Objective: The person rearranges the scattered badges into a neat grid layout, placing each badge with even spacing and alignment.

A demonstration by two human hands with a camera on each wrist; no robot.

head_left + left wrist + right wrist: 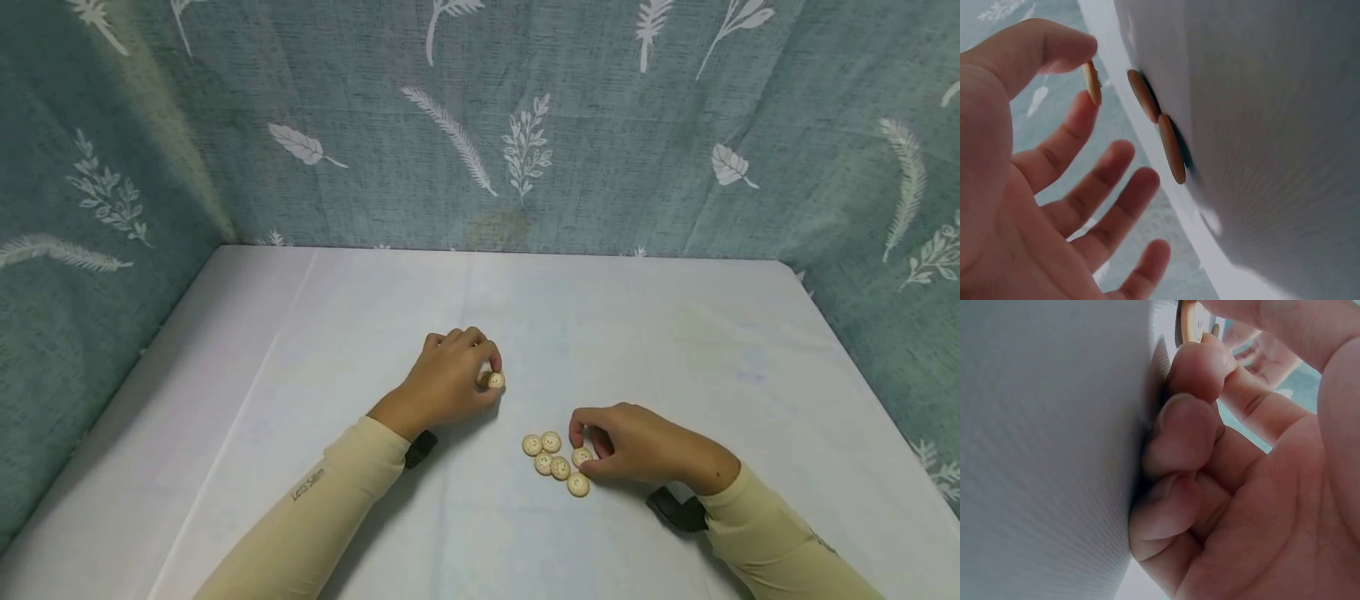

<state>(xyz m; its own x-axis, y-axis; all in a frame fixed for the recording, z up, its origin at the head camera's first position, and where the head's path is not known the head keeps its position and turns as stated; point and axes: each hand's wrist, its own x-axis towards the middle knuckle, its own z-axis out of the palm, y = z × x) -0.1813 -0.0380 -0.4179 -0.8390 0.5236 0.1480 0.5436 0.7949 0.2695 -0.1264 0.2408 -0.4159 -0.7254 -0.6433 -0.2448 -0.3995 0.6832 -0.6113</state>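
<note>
My left hand (453,379) is above the table, pinching a round pale wooden button (1093,83) between thumb and index fingertip. Its other fingers are spread loosely apart. Past them in the left wrist view, two more buttons (1172,149) appear edge-on at the white surface. My right hand (648,446) is low at the table, with thumb and index finger on opposite edges of another button (582,457). In the right wrist view that button (1195,324) is partly cut off at the top, and the remaining fingers are curled against the cloth.
Several loose buttons (544,463) lie in a cluster just left of my right hand, some touching. A white cloth (360,308) covers the table. Green leaf-patterned fabric (360,200) stands along the back and both sides.
</note>
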